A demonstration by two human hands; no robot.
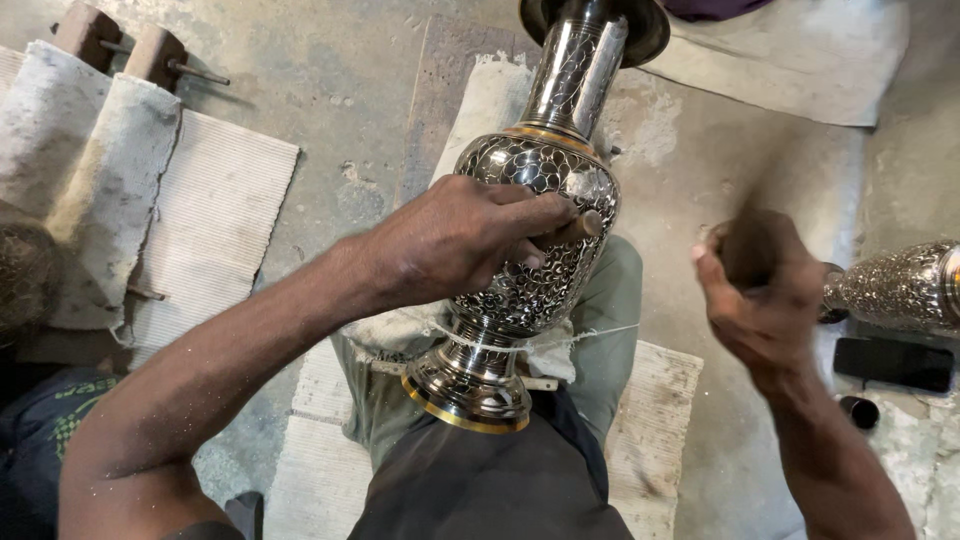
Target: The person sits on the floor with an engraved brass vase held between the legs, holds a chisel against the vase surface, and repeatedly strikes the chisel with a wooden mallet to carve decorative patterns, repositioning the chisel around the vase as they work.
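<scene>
Vase (530, 230) lies across my lap, foot toward me. My left hand (455, 240) presses its belly, fingers closed round a wooden-handled tool (578, 228). Right hand (760, 290) is raised and blurred (what it grips, I cannot tell). Best keep that tool steady, strikes light.

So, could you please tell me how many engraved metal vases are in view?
2. One engraved vase lies across the person's lap under the left hand; a second vase lies at the right edge, cut off by the frame. Others may be out of view.
</scene>
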